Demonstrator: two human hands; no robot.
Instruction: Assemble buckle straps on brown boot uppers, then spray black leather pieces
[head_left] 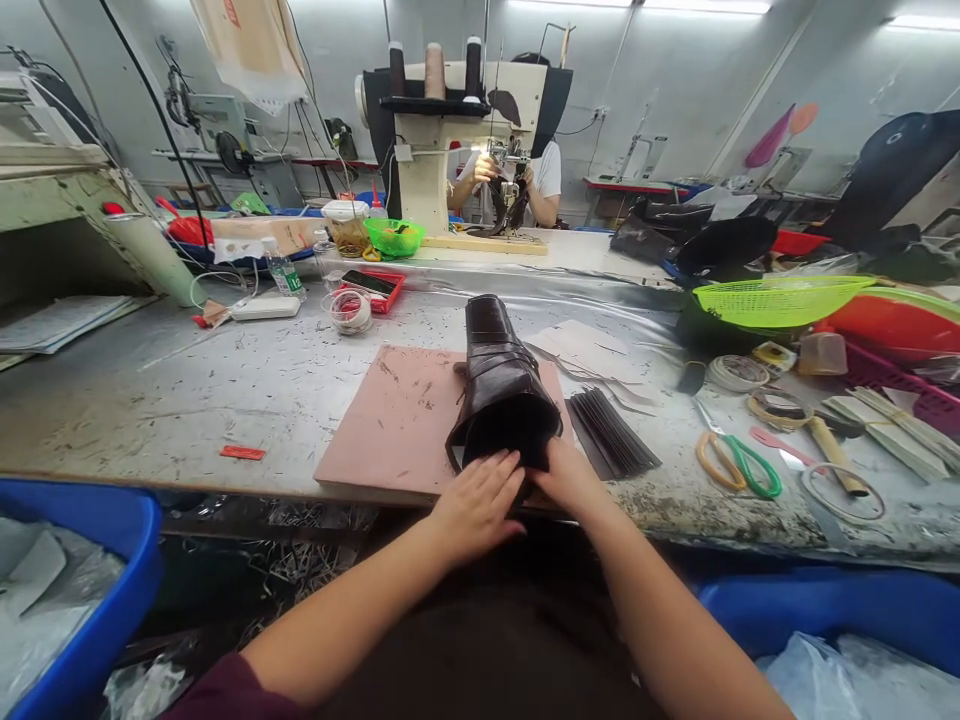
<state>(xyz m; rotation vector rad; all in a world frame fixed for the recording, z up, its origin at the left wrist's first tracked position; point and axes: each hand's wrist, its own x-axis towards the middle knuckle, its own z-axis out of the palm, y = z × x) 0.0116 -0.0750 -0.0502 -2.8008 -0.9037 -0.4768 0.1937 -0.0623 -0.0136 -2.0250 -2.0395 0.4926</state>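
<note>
A dark brown, shiny leather boot upper (499, 370) with wrinkled straps across it lies with its wide, dark opening towards me. It rests on a pinkish-brown board (397, 420). My left hand (480, 505) lies over the near rim of the opening, fingers stretched out and thumb apart. At the right side of the rim, my right hand (566, 480) grips the leather, its fingertips partly hidden in the opening. To the right of the board sits a fanned stack of dark strips (611, 432), and behind it are pale sheets (589, 350).
Scissors (739, 465) with orange and green handles, tape rolls and a brush lie at right. A red tray (386, 290) holds a phone. Blue bins (142, 560) flank me below the table edge. Across the table, a person works at a sewing machine (427, 150).
</note>
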